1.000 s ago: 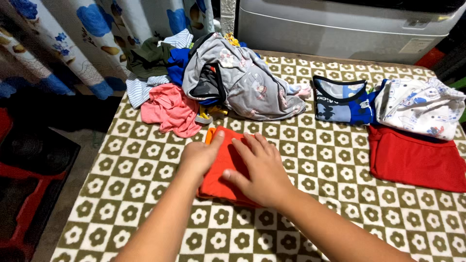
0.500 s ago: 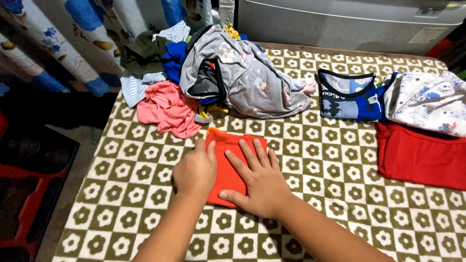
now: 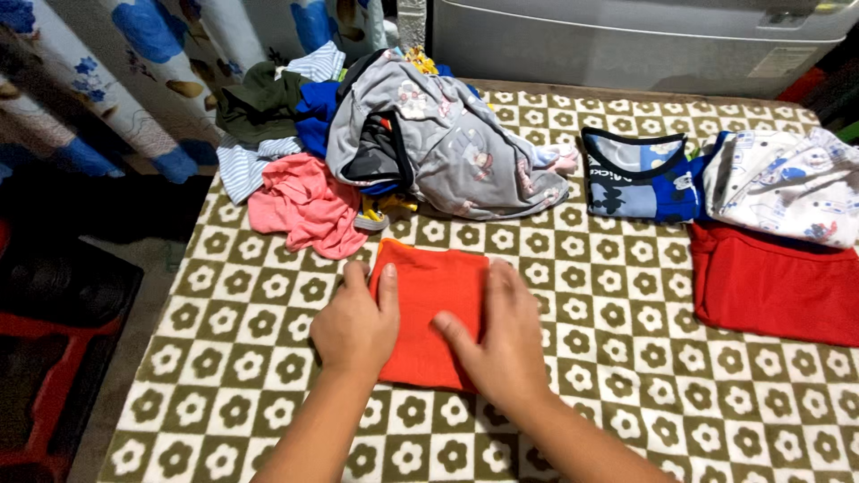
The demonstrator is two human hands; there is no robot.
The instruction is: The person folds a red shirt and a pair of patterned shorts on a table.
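My one camera sits on my head, looking steeply down and forward, close over my hands (image 3: 429,335) on the desk (image 3: 626,358).

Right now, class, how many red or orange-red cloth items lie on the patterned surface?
2. An orange-red folded cloth lies flat under both hands near the front middle; a larger red garment lies at the right edge. The unsorted pile behind may hide more.

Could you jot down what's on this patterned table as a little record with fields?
Surface: table with green and white flower-check cloth
Left hand: flat on the left edge of the folded orange garment
Right hand: flat on its right side
Behind: heap of unfolded clothes, pink garment
Right side: folded blue shirt, white printed garment, red garment
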